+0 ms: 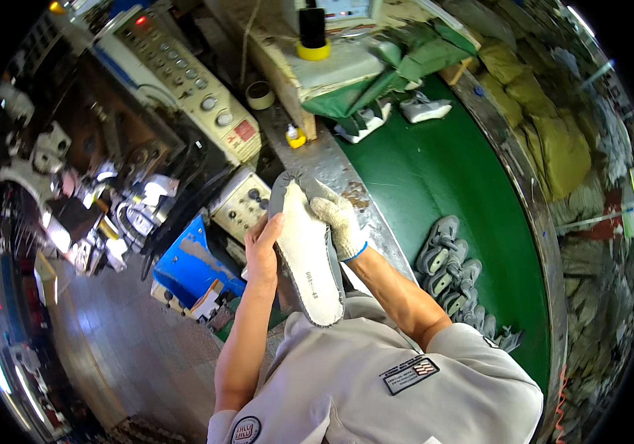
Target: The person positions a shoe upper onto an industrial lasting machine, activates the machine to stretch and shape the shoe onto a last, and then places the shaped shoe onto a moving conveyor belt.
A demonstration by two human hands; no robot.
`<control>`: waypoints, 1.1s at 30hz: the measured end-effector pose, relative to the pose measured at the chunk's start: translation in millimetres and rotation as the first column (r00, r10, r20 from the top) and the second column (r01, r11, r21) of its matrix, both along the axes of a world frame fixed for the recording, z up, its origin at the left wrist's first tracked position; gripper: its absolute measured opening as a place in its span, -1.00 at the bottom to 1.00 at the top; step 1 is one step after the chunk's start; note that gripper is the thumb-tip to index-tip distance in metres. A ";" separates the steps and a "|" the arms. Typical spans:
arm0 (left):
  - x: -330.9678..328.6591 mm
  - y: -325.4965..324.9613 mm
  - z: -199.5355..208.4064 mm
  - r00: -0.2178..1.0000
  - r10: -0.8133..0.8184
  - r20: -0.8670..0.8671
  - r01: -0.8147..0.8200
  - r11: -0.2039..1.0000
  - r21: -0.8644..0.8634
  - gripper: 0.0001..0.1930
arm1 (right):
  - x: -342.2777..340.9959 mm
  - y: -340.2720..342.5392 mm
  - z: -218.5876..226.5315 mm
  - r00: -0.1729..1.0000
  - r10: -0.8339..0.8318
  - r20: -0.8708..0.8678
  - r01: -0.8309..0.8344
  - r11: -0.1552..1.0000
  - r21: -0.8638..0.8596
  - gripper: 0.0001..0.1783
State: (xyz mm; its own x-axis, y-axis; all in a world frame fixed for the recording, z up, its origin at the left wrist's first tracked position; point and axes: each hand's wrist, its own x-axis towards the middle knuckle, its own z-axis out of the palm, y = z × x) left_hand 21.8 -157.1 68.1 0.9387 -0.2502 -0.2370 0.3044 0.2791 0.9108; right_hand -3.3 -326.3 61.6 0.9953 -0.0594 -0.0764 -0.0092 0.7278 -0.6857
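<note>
A grey shoe upper [308, 255] is held up in front of my chest, its white sole side facing me and its toe pointing away. Gathered pleats show at the toe, and a stitched edge runs round the white bottom. My left hand [261, 248], bare, grips the upper's left side with the thumb lying along its edge. On the other side my right hand [337, 222] wears a knitted white glove with a blue cuff. Its fingers are closed on the upper near the forefoot, with the fingertips over the white bottom.
A green conveyor belt [472, 177] runs along my right, carrying several grey shoe uppers [450, 270] and, farther off, two shoes [426, 109]. Ahead stand a control panel [191, 81] and a small yellow bottle [295, 136]. Machinery [109, 211] and a blue metal housing [195, 259] are at left.
</note>
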 end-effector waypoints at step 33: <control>-216.4 384.2 -356.6 -0.007 0.719 -0.695 -0.861 0.349 0.370 -0.35 | -51.1 -123.3 -347.5 0.811 0.268 -0.520 -0.556 0.078 -0.827 -0.81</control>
